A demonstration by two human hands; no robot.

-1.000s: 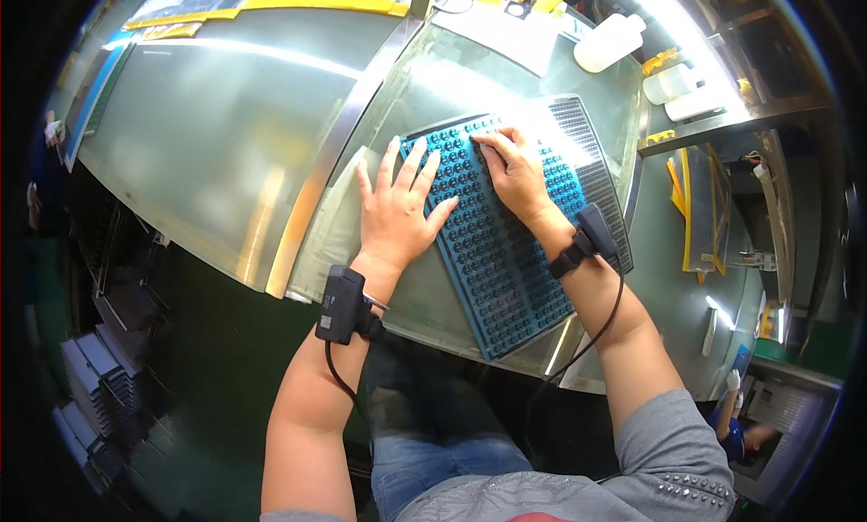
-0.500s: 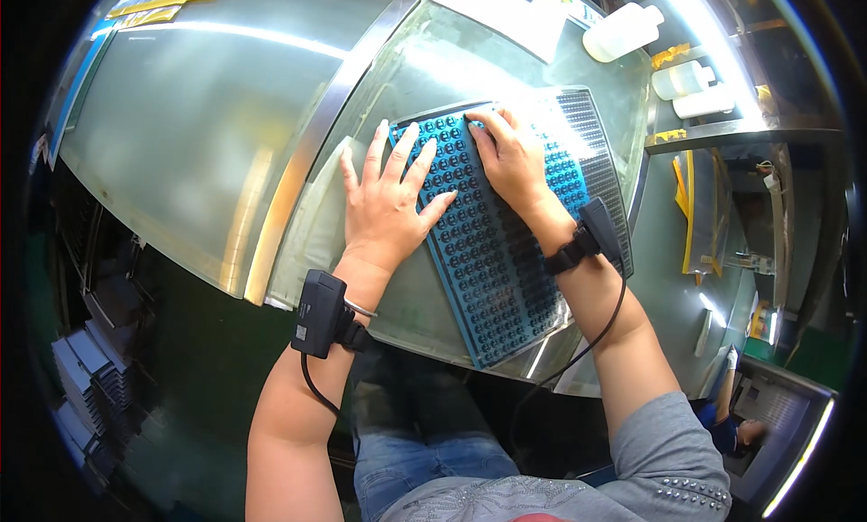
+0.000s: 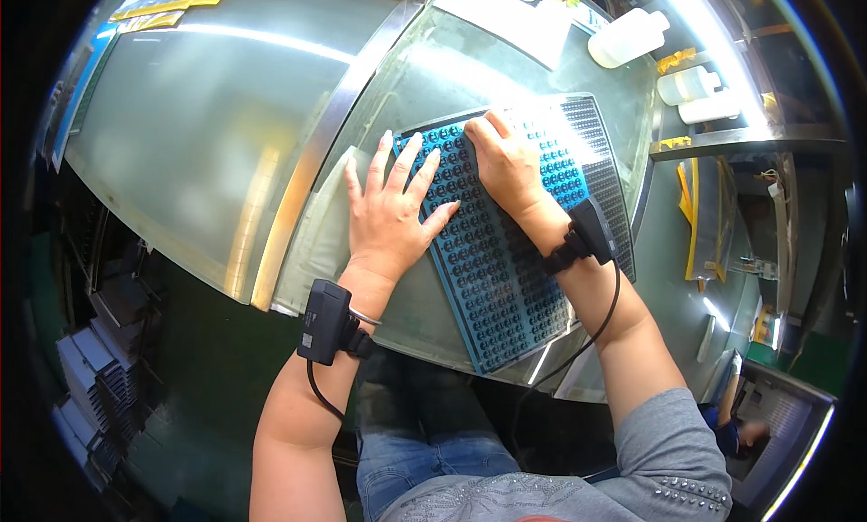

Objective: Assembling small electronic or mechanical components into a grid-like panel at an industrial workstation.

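Note:
A blue sheet [image 3: 501,314] with rows of small dark round parts lies tilted on the glass-topped table. Beneath its right side is a dark panel [image 3: 610,165] with a fine grid of dots. My left hand [image 3: 390,210] rests with fingers spread over the sheet's upper left edge, palm down and holding nothing. Near the top middle of the sheet, my right hand [image 3: 508,168] is closed, thumb and fingers pinched together against the surface. What lies between those fingertips is hidden. A black device is strapped to each wrist.
White plastic bottles [image 3: 628,39] stand at the far right, beside a metal rail. A white paper sheet [image 3: 506,21] lies at the back. To the left, a metal strip [image 3: 307,161] divides the table. Another person [image 3: 736,423] is at the lower right.
My right hand's fingers have curled in more tightly at the sheet's top. My left hand stays spread in the same place on the sheet. The whole view has shifted slightly.

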